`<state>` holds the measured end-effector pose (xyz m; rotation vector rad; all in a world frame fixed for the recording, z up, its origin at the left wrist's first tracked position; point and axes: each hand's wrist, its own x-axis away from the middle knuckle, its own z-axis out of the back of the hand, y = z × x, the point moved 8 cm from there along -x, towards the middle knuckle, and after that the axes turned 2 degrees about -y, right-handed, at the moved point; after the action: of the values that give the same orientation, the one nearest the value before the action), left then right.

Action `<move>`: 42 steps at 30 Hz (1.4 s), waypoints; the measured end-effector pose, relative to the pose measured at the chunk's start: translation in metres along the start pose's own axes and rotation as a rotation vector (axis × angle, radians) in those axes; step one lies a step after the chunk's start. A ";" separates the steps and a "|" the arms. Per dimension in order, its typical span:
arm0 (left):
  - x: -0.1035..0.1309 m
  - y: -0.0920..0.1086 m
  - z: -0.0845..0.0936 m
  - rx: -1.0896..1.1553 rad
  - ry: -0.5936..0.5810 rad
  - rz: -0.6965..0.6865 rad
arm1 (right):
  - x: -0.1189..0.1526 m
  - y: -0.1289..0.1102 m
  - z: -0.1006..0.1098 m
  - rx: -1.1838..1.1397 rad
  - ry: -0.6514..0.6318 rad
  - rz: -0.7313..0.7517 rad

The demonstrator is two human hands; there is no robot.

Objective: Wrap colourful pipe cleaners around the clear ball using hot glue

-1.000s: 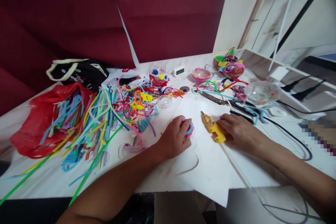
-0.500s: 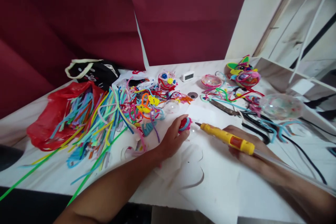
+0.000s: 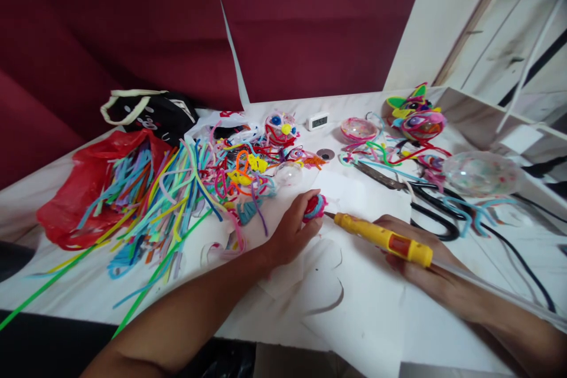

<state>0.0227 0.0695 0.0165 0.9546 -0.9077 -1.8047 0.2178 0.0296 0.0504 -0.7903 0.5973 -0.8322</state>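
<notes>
A small coil of red, pink and blue pipe cleaner is pinched in the fingers of my left hand, just above the white paper. My right hand is closed around a yellow pen-style glue gun, with a clear stick running out of its back end. The glue gun's dark tip points left and is at the coil's right edge; whether it touches cannot be made out. My right fingers are partly hidden behind the glue gun.
Loose pipe cleaners spill from a red plastic bag on the left. Large scissors lie to the right, near a clear plastic ball. A small digital clock and decorated balls stand at the back.
The glue gun's tip has come closer to the pipe-cleaner coil. My left hand keeps its pinch, and the whole view has shifted slightly.
</notes>
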 end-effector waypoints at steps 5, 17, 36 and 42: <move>0.000 0.003 -0.001 -0.014 -0.032 0.014 | 0.001 0.003 0.003 0.016 -0.012 -0.007; 0.000 0.006 -0.003 -0.034 -0.060 -0.030 | 0.020 0.062 0.003 0.020 0.034 -0.172; 0.002 -0.007 -0.009 -0.077 -0.088 -0.147 | 0.007 0.056 -0.004 -0.378 -0.046 -0.378; 0.002 -0.004 -0.009 -0.080 -0.104 -0.158 | 0.007 0.056 -0.005 -0.394 -0.058 -0.412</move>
<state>0.0287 0.0669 0.0081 0.9097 -0.8368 -2.0253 0.2415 0.0457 0.0018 -1.3227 0.5617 -1.0785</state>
